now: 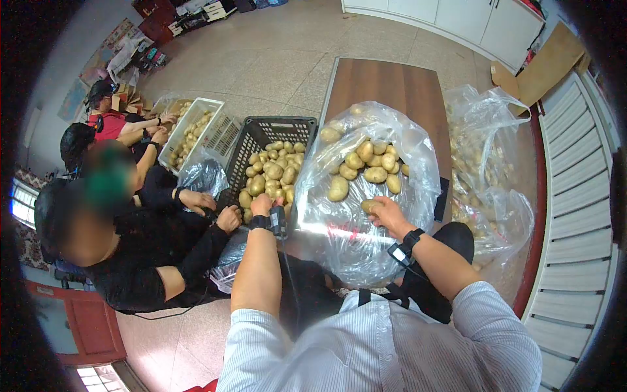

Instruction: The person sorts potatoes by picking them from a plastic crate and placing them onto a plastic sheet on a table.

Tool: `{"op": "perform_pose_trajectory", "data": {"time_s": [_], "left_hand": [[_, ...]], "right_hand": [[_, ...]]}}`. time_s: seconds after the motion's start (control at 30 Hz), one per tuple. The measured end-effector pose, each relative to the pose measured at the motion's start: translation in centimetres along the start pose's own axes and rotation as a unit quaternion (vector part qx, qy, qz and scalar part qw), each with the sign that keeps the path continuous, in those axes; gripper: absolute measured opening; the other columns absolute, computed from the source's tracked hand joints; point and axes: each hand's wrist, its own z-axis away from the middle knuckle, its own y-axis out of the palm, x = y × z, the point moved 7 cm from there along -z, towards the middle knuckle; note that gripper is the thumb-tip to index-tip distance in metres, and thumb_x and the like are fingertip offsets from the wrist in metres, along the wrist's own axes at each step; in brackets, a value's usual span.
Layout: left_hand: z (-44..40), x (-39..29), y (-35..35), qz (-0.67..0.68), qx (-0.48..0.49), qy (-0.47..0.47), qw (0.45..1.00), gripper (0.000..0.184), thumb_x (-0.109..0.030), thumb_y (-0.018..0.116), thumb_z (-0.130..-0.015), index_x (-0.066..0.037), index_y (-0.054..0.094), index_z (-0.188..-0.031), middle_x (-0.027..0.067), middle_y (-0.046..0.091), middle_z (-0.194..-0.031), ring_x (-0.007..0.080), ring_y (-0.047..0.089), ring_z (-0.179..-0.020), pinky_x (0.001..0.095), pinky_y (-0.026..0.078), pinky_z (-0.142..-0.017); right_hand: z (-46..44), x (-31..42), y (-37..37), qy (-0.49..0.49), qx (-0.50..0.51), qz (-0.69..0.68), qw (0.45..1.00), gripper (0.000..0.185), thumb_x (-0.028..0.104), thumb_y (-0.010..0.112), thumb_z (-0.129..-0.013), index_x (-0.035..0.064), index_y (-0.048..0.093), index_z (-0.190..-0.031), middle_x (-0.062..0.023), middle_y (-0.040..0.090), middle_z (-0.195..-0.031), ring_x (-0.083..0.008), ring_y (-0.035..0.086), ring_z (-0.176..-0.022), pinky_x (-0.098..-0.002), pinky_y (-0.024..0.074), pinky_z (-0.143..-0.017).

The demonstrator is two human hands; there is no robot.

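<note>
My right hand point(390, 217) is closed around a potato point(371, 206) above the clear plastic bag point(356, 238) on the table. Inside that bag lies a heap of potatoes point(375, 174), toward its far side. My left hand point(262, 205) is at the near end of a black plastic crate point(243, 132) full of potatoes point(274, 172). Its fingers curl down among the potatoes at the crate's near right corner. What they grip, if anything, is hidden behind the hand.
A brown wooden table point(385, 81) stands under the bag. Right of it, large clear bags point(486, 170) of potatoes sit on the floor. Close on the left, a co-worker's hands point(212, 210) are beside the black crate. Farther off, other people work at a white crate point(212, 127).
</note>
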Motion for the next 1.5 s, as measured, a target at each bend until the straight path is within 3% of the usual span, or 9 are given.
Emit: {"op": "perform_pose_trajectory", "data": {"time_s": [0.17, 0.33, 0.43, 0.53, 0.63, 0.97, 1.1, 1.17, 1.5], "left_hand": [[-0.5, -3.1, 0.8, 0.271, 0.007, 0.091, 0.958, 0.019, -0.022, 0.06, -0.082, -0.004, 0.062, -0.087, 0.0145, 0.064, -0.097, 0.0285, 0.064, -0.084, 0.0407, 0.052, -0.068], [2.6, -9.6, 1.6, 0.775, 0.269, 0.04, 0.571, 0.04, -0.013, 0.059, -0.083, -0.008, 0.046, -0.12, 0.0132, 0.057, -0.113, 0.0298, 0.061, -0.089, 0.0459, 0.053, -0.072], [5.2, -12.7, -1.2, 0.654, 0.239, 0.03, 0.717, 0.036, -0.026, 0.063, -0.083, -0.008, 0.054, -0.114, 0.0109, 0.062, -0.105, 0.029, 0.062, -0.09, 0.0433, 0.052, -0.076], [6.6, -15.4, -3.9, 0.463, 0.06, 0.376, 0.801, 0.044, -0.039, 0.062, -0.085, -0.008, 0.052, -0.115, 0.0094, 0.062, -0.103, 0.0235, 0.063, -0.079, 0.0359, 0.054, -0.066], [9.0, -16.5, -3.7, 0.619, 0.35, 0.049, 0.701, 0.039, -0.037, 0.062, -0.087, -0.007, 0.056, -0.112, 0.0048, 0.06, -0.107, 0.0228, 0.063, -0.082, 0.0346, 0.053, -0.06], [7.1, -14.5, -3.5, 0.728, 0.284, -0.002, 0.624, 0.035, -0.034, 0.06, -0.09, -0.007, 0.054, -0.111, 0.0044, 0.062, -0.087, 0.0146, 0.06, -0.063, 0.0269, 0.05, -0.051], [3.1, -9.7, -2.2, 0.722, 0.053, 0.102, 0.682, 0.034, -0.032, 0.061, -0.088, -0.004, 0.056, -0.106, 0.0084, 0.061, -0.084, 0.0246, 0.062, -0.075, 0.0349, 0.052, -0.058], [5.3, -7.9, -7.3, 0.169, -0.263, 0.179, 0.933, 0.035, -0.031, 0.066, -0.082, -0.003, 0.059, -0.102, 0.015, 0.063, -0.089, 0.0342, 0.061, -0.084, 0.0407, 0.051, -0.073], [3.8, -4.0, -6.2, 0.186, -0.242, 0.03, 0.952, 0.024, -0.026, 0.067, -0.074, -0.008, 0.062, -0.09, 0.0147, 0.065, -0.083, 0.0339, 0.063, -0.072, 0.0422, 0.05, -0.063]], "right_hand": [[0.3, -0.2, 1.5, 0.044, 0.055, -0.084, 0.994, 0.039, 0.023, 0.054, -0.09, 0.0007, 0.047, -0.121, -0.0096, 0.058, -0.097, -0.0147, 0.056, -0.07, -0.0264, 0.0478, -0.055], [1.3, 0.9, 3.8, 0.043, 0.122, -0.103, 0.986, 0.031, 0.025, 0.049, -0.093, 0.0005, 0.051, -0.112, -0.0096, 0.057, -0.095, -0.0136, 0.054, -0.062, -0.0257, 0.0468, -0.05], [2.0, 3.2, 6.1, 0.03, 0.141, -0.085, 0.986, 0.032, 0.031, 0.047, -0.095, 0.0015, 0.054, -0.106, -0.0082, 0.058, -0.081, -0.0099, 0.053, -0.055, -0.0226, 0.0438, -0.045], [2.1, 5.1, 8.0, 0.025, 0.176, -0.091, 0.98, 0.033, 0.034, 0.048, -0.096, 0.0023, 0.055, -0.102, -0.0075, 0.057, -0.076, -0.0097, 0.051, -0.054, -0.023, 0.0437, -0.044], [2.2, 6.7, 9.3, 0.018, 0.217, -0.061, 0.974, 0.031, 0.031, 0.049, -0.096, 0.0026, 0.049, -0.107, -0.0037, 0.056, -0.076, -0.0088, 0.052, -0.06, -0.0227, 0.0476, -0.049], [2.6, 3.1, 5.6, -0.098, 0.061, 0.078, 0.99, 0.038, 0.033, 0.06, -0.09, -0.0013, 0.052, -0.105, -0.0072, 0.061, -0.083, -0.0166, 0.058, -0.066, -0.0292, 0.0493, -0.059], [3.9, 0.2, 2.2, -0.158, -0.048, 0.418, 0.894, 0.058, 0.047, 0.066, -0.079, -0.0022, 0.052, -0.106, -0.0178, 0.062, -0.092, -0.0319, 0.063, -0.082, -0.0414, 0.0507, -0.07], [5.8, 0.8, 1.9, -0.134, -0.073, 0.488, 0.859, 0.064, 0.051, 0.068, -0.076, -0.0029, 0.053, -0.107, -0.0201, 0.062, -0.094, -0.0357, 0.063, -0.088, -0.0449, 0.0503, -0.073], [4.5, -3.2, 1.4, -0.078, -0.033, 0.614, 0.784, 0.058, 0.048, 0.066, -0.077, -0.0045, 0.056, -0.1, -0.0195, 0.064, -0.092, -0.0336, 0.064, -0.087, -0.0451, 0.0513, -0.074]]}}
